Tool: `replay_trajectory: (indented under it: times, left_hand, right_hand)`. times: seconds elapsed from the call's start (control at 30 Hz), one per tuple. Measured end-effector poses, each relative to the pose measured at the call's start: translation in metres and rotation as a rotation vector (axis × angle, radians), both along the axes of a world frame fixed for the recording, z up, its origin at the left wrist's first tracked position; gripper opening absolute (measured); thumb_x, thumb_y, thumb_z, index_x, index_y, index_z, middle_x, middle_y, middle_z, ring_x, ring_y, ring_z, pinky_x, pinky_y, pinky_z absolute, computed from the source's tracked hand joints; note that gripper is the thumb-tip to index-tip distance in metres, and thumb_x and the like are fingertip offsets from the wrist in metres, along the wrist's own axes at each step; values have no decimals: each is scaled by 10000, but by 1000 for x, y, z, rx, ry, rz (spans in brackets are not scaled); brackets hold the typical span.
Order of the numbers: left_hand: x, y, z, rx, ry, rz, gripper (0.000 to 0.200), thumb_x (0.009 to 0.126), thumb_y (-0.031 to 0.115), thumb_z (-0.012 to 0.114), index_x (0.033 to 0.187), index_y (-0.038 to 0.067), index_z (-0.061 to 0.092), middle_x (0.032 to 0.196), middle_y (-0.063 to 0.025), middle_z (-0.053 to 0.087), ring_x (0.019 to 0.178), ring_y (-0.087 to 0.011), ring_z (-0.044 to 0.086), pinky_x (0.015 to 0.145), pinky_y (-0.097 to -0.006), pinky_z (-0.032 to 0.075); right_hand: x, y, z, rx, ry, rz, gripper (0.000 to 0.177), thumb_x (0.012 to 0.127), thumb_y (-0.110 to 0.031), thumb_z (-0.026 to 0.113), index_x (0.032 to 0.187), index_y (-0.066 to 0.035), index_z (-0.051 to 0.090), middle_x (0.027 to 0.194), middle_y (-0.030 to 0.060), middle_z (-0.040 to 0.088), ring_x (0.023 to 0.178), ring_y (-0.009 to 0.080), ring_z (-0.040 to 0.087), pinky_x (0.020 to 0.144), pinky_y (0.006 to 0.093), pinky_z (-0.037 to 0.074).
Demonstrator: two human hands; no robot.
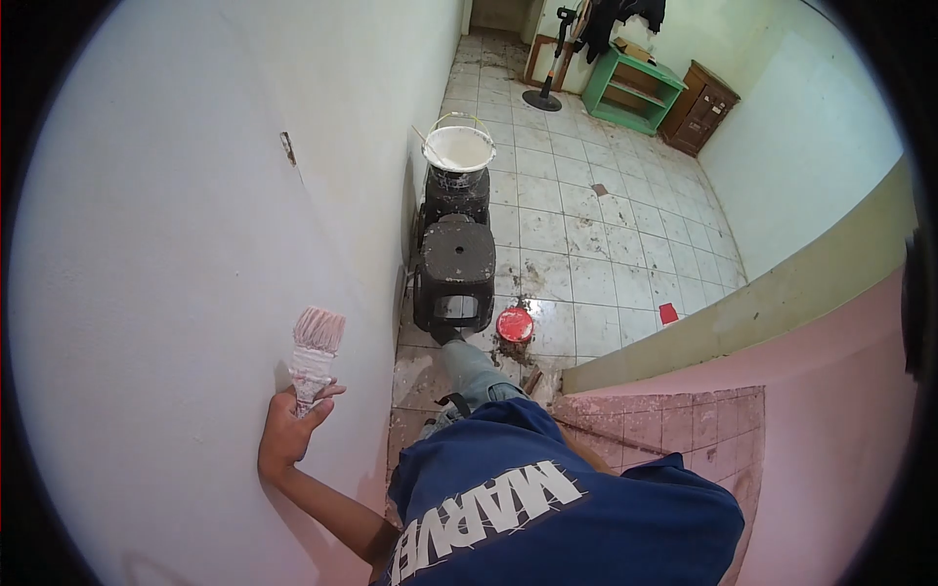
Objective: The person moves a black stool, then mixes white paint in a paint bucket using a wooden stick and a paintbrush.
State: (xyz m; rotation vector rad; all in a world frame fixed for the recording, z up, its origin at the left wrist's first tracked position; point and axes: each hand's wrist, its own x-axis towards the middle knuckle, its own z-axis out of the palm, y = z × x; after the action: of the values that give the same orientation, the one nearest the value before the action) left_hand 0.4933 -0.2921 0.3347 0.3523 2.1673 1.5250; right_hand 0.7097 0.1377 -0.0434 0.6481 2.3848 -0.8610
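Observation:
A wide paintbrush [317, 354] caked in white and pinkish paint is in my left hand [288, 430], its bristles pointing up. Fingers wrap round the brush's lower end, close against the pale wall [195, 254]. The back of that hand faces the wall's lower part, and the bristles overlap the painted surface in this view. My right hand is hidden behind my blue shirt [586, 508].
Ahead stand two dark stools [459, 256], the farther one bearing a white paint bucket [459, 149]. A red lid [515, 324] lies on the stained tiles near my foot. Farther back are a green shelf [635, 90], a brown cabinet [698, 107] and a black stand [543, 100]. A low wall [743, 322] runs on the right.

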Motion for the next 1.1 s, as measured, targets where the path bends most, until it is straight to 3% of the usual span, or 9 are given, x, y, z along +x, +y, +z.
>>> replay_trajectory:
  times: [0.3,0.43,0.53,0.57,0.7,0.73,0.83,0.97,1.1]
  left_hand:
    - [2,3,-2,53,-48,44,281,840,77,602,1102,-19,638,1062,-87,666,1017,-169,580,946,-309,392]
    - [6,6,-5,30,-50,90,311,837,74,610,1128,-35,605,1037,-82,675,1005,-156,589,945,-300,397]
    - [8,24,-5,126,-56,222,262,836,82,622,1073,-30,634,990,-82,684,968,-145,599,919,-292,417]
    - [8,31,-7,100,-56,228,243,840,93,626,1052,-26,642,971,-82,684,953,-141,599,904,-287,425]
    - [-3,69,-62,-116,-79,221,261,865,228,640,986,-2,669,882,-79,672,865,-127,598,793,-295,467]
    - [-8,79,-91,-200,-52,201,323,877,311,639,982,8,672,852,-77,666,828,-125,596,747,-305,479]
    - [-63,154,-118,-173,-29,224,318,880,305,635,990,8,669,870,-75,665,836,-127,596,755,-304,478]
    - [-159,257,-122,-7,45,299,312,885,296,629,1000,8,666,894,-74,665,847,-131,596,766,-303,477]
    - [-241,334,-117,84,111,324,307,889,287,623,1010,8,662,919,-72,664,857,-134,596,777,-301,476]
  right_hand:
    - [-14,37,-4,-57,161,-28,264,817,-185,496,918,10,644,931,200,663,892,366,641,672,505,532]
    - [-25,84,-83,-111,55,217,363,823,-285,530,1082,-58,645,1007,210,659,887,340,641,766,430,505]
    - [-59,87,-23,-343,-249,-347,342,809,-298,554,1063,-102,672,939,139,677,775,277,634,670,421,519]
    - [-76,94,-11,-348,-317,-354,299,803,-302,563,1004,-127,697,878,87,667,714,217,605,612,398,515]
    - [-121,158,-83,-92,-323,-86,286,815,-330,547,906,-114,711,868,75,676,728,224,620,611,399,498]
    - [-127,188,-194,145,-116,380,264,703,-300,668,777,-50,703,783,150,684,746,308,661,705,431,527]
    - [-172,194,-110,175,661,750,581,712,-239,707,1231,-48,527,1245,167,554,1149,321,522,952,424,419]
    - [-313,181,35,-357,391,118,601,735,-262,698,1258,-57,482,1286,164,492,1175,321,481,975,421,391]
    - [-429,165,154,-623,432,105,622,759,-285,689,1285,-67,437,1328,161,431,1200,321,440,998,418,364]
